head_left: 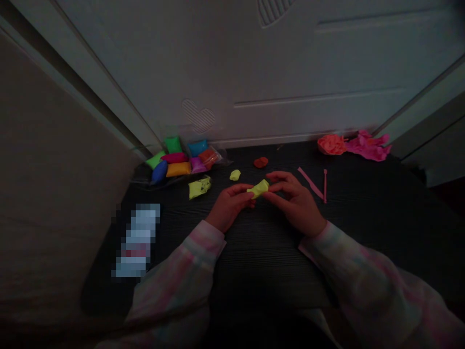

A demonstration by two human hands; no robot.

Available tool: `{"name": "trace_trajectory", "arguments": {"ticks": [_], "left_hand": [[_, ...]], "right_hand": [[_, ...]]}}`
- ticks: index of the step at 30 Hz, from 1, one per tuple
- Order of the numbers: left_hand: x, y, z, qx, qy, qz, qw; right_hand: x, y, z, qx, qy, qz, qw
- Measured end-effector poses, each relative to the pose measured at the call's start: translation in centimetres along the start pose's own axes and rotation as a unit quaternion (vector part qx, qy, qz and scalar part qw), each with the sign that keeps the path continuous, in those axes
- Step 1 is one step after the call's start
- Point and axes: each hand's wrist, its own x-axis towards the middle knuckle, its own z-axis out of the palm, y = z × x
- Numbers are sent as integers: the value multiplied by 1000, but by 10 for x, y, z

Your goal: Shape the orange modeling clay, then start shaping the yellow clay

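Observation:
A strip of yellow modelling clay (259, 189) is stretched between my two hands above the dark table. My left hand (231, 203) pinches its left end between thumb and fingers. On the other side, my right hand (292, 201) grips the right end with thumb and fingertips. Behind the left hand lies a small yellow lump of clay (235, 175), and farther back is a flat red-orange piece of clay (260, 162). An opened yellow packet (199, 187) rests to the left of them.
A clear bag of colourful clay packets (178, 168) lies at the back left. Two pink modelling tools (325, 186) are right of my hands. Orange (332, 144) and pink (369, 145) crumpled shapes sit at the back right. A blurred-out bright rectangle (140, 240) lies at left. A white panel rises behind.

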Motion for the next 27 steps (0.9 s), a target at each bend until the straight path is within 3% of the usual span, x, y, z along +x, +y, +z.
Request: {"name": "trace_trajectory", "arguments": {"ticks": [27], "left_hand": [[2, -5, -2, 79, -2, 89, 993]], "right_hand": [[0, 2, 0, 5, 0, 22, 1000]]}}
